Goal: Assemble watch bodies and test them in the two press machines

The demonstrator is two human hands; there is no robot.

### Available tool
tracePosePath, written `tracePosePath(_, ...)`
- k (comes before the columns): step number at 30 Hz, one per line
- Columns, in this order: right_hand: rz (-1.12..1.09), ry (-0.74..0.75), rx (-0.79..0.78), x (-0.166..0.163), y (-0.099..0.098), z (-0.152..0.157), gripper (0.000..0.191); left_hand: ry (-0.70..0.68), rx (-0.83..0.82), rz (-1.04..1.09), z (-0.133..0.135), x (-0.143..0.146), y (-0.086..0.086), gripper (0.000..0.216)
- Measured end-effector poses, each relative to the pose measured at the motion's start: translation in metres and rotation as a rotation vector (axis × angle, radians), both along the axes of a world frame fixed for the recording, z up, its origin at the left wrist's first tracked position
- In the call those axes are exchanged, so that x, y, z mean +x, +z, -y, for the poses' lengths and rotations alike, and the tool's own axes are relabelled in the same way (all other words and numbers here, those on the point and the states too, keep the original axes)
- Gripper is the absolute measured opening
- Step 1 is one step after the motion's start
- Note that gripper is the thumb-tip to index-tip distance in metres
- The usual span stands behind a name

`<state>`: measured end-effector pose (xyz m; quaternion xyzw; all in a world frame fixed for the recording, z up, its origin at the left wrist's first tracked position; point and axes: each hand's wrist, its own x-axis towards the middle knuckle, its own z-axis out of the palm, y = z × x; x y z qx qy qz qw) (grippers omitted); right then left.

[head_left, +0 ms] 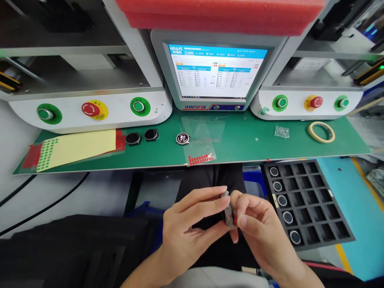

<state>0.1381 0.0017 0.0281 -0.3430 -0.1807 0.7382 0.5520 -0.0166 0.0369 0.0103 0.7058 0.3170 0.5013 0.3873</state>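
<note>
Head view: at five o'clock, the left hand [190, 220] gripped a grey piece [229, 216] in its fingers [210, 206]; the right hand [262, 224] pinched a red bit [235, 221] beside it. Slack fingers risked a drop.

bench [255, 148]: watches [151, 135] left, tape roll [321, 140] right | monitor [217, 76] behind | tray [309, 200] front right

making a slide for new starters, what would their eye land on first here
Probably the lit screen at top centre, beneath a thick red bar. Next, the red buttons on the white panels to either side. Then, at lower centre, the left hand grips a small grey part, with the right hand at a small red piece beside it.
</note>
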Motion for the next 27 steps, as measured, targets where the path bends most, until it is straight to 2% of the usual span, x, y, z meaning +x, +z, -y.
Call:
tracePosePath(6,0.004,-0.032,-0.014,-0.005,-0.001,0.002,0.010,0.037,-0.019,-0.029,0.003,0.000,0.005,0.048)
tracePosePath(17,-0.010,-0.060,-0.030,-0.007,0.000,0.000,0.011,0.049,-0.027,-0.023,0.001,0.001,0.005,0.049)
tracePosePath(27,-0.029,-0.086,-0.122,-0.013,-0.001,0.001,0.022,0.023,-0.032,-0.040,0.002,-0.001,0.002,0.053)
